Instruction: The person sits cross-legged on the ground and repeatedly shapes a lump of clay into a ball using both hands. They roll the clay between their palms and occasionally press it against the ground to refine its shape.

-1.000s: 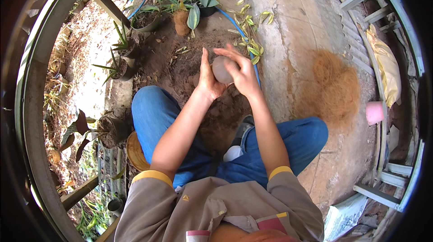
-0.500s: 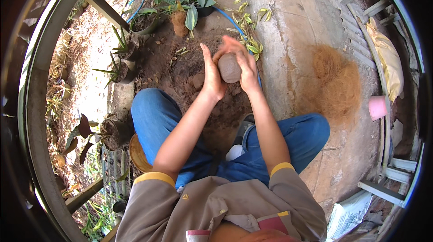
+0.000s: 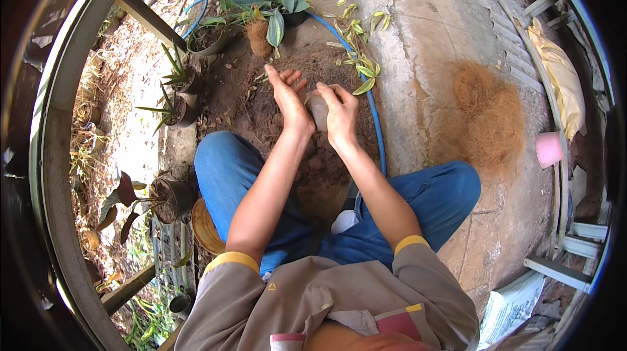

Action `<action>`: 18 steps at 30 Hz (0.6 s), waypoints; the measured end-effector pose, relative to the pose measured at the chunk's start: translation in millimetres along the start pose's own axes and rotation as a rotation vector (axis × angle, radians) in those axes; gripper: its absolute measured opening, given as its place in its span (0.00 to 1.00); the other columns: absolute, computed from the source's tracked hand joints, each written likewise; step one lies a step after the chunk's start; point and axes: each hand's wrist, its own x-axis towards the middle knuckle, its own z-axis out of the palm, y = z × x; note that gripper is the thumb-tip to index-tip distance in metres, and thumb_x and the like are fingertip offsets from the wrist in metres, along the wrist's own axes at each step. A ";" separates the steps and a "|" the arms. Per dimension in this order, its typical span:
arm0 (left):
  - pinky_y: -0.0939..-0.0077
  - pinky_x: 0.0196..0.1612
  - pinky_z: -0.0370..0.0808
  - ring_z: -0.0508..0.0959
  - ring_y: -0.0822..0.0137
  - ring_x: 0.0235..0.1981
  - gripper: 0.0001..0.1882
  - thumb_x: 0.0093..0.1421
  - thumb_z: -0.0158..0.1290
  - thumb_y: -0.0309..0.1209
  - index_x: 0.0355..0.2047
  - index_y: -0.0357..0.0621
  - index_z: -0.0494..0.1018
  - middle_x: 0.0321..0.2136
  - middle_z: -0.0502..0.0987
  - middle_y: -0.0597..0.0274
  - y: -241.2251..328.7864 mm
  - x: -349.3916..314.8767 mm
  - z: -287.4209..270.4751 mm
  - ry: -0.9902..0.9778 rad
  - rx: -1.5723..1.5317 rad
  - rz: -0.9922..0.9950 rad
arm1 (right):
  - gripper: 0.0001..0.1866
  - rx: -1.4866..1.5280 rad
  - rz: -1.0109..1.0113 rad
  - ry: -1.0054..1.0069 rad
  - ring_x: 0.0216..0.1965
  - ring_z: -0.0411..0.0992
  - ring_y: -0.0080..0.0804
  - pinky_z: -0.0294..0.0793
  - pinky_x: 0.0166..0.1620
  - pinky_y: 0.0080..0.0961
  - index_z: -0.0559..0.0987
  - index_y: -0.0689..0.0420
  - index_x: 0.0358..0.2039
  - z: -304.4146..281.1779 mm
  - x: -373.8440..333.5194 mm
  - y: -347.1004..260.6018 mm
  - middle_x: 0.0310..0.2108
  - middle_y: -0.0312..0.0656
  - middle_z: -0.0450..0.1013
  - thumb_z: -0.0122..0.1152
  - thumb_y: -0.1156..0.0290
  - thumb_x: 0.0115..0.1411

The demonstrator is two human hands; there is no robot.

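A greyish-brown ball of packed soil sits between my two hands, above a patch of dark loose soil. Its right side is covered by my right hand, whose fingers curl round it. Close against the ball's left side is my left hand, palm turned inward and fingers stretched apart; whether the palm touches the ball I cannot tell. Just beyond the hands a brown fibre-wrapped plant ball stands on the soil beside broad-leaved plants.
Brown fibre lies heaped on the concrete to the right. A blue hose curves round the soil. Potted plants line the left, near a round tan container. At far right are a pink pot and a tan sack.
My left hand has spread away from the ball and shifted slightly left. My right hand has turned and now covers more of the ball, which sits a little lower and further left.
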 end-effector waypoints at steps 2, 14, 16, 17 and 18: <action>0.49 0.53 0.62 0.67 0.55 0.49 0.45 0.54 0.36 0.69 0.52 0.37 0.60 0.47 0.67 0.52 -3.4 7.7 0.0 -0.120 -0.011 -0.049 | 0.12 0.365 0.265 0.106 0.34 0.70 0.23 0.68 0.41 0.23 0.78 0.61 0.29 -3.5 5.3 6.9 0.30 0.39 0.74 0.58 0.63 0.58; 0.65 0.53 0.62 0.68 0.61 0.46 0.50 0.53 0.22 0.73 0.58 0.42 0.55 0.46 0.70 0.55 5.8 -22.6 16.2 -0.221 0.155 0.252 | 0.15 0.486 0.173 -0.171 0.41 0.72 0.31 0.71 0.46 0.30 0.75 0.58 0.35 -2.2 2.3 -27.2 0.37 0.42 0.73 0.48 0.60 0.59; 0.65 0.54 0.61 0.67 0.61 0.46 0.51 0.52 0.22 0.74 0.58 0.40 0.55 0.47 0.69 0.55 7.5 -25.2 20.5 -0.248 0.028 0.159 | 0.16 0.717 0.410 -0.103 0.40 0.72 0.32 0.71 0.46 0.31 0.74 0.57 0.34 -1.2 -0.7 -30.3 0.36 0.41 0.74 0.48 0.57 0.58; 0.65 0.54 0.59 0.66 0.60 0.48 0.53 0.51 0.23 0.75 0.58 0.39 0.55 0.48 0.68 0.54 17.0 -27.4 22.0 -0.372 -0.047 0.090 | 0.16 0.815 0.435 -0.085 0.39 0.72 0.34 0.72 0.46 0.32 0.74 0.56 0.32 -3.9 3.6 -26.2 0.34 0.40 0.74 0.49 0.55 0.56; 0.65 0.55 0.59 0.65 0.60 0.50 0.53 0.50 0.23 0.75 0.57 0.39 0.57 0.49 0.67 0.54 17.6 -20.6 19.3 -0.385 -0.131 0.017 | 0.16 0.877 0.439 -0.099 0.39 0.73 0.35 0.71 0.46 0.32 0.73 0.55 0.32 -6.7 8.1 -23.9 0.34 0.40 0.74 0.48 0.56 0.57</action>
